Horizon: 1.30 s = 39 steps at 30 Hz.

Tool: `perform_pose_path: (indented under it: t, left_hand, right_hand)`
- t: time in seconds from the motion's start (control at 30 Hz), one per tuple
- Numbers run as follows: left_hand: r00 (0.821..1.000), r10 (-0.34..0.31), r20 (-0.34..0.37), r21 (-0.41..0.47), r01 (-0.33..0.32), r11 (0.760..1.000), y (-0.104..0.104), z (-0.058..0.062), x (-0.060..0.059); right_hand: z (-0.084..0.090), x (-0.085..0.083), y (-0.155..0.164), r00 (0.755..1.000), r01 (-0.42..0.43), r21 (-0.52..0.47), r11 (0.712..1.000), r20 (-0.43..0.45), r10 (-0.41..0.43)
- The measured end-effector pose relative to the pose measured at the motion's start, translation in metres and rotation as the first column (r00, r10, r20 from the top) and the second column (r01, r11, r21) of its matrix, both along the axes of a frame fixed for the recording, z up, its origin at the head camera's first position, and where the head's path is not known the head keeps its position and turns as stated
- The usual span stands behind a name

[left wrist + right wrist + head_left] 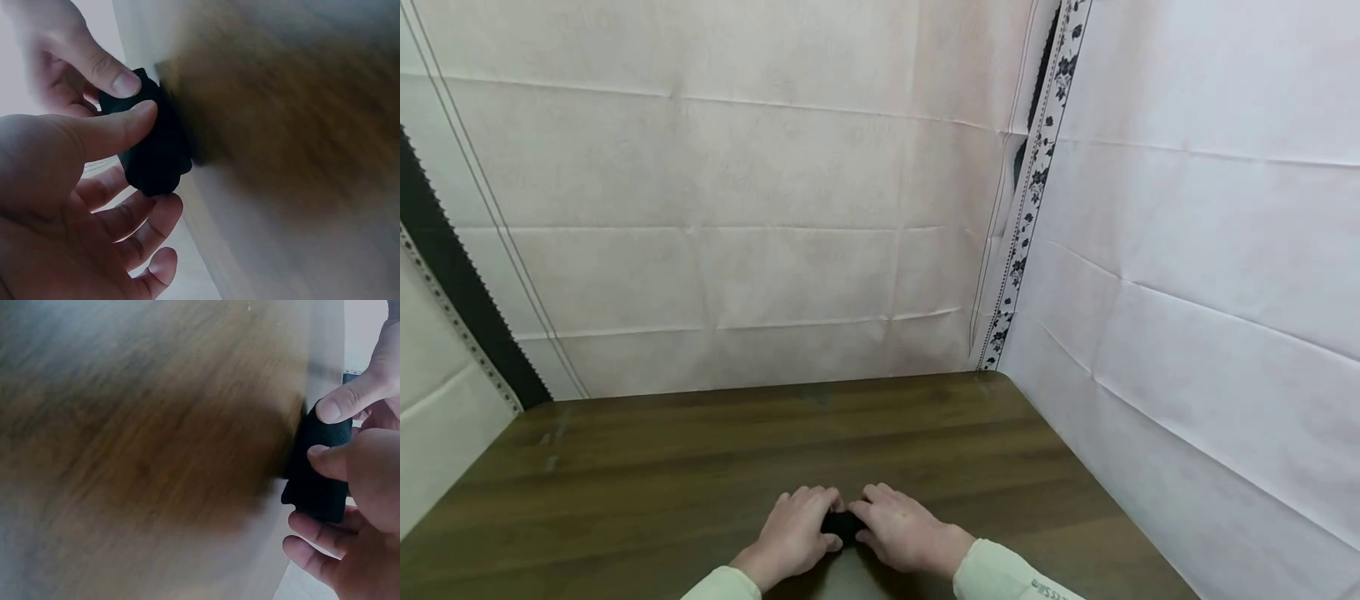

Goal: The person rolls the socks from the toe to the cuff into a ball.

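Left hand (65, 215) and right hand (901, 529), black bundle (157, 150) between them in both grips.

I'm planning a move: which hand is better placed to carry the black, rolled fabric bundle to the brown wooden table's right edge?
Probably the right hand: it grips the bundle and sits nearer the right edge of the table. The left hand grips the bundle's left side, farther off.
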<state>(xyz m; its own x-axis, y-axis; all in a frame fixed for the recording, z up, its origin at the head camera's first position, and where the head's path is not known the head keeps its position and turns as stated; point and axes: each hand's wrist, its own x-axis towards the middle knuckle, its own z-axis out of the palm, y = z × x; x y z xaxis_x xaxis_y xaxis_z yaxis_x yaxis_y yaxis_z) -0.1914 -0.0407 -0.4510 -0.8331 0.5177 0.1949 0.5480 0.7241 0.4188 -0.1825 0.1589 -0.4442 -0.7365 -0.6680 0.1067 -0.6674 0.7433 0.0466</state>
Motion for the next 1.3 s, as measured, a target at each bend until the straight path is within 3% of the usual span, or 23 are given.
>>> perform_pose_path:
  t: [0.23,0.5,0.63,0.93,1.3]
  left_hand:
    - [1.000,-0.031,-0.007,-0.031,0.031,0.999,0.001,0.000,0.001]
    - [0.999,-0.018,0.048,-0.058,0.020,0.998,0.002,0.004,-0.002]
    - [0.998,-0.004,0.063,-0.044,0.006,0.999,0.006,0.001,-0.003]
    - [1.000,-0.018,0.014,-0.009,0.018,1.000,0.004,-0.008,-0.001]
    - [0.997,-0.062,-0.035,-0.050,0.060,0.997,-0.003,-0.006,-0.003]
  right_hand:
    - [-0.002,0.004,0.007,0.987,-0.029,-0.011,1.000,-0.158,0.027]
    - [-0.005,0.004,0.007,0.975,-0.021,-0.004,1.000,-0.220,0.020]
    - [-0.007,0.003,0.007,0.984,-0.017,0.009,1.000,-0.179,0.018]
    - [-0.009,0.001,0.006,1.000,-0.011,0.028,1.000,0.027,0.010]
    - [-0.010,0.001,0.006,0.999,-0.005,-0.061,0.998,-0.035,0.002]
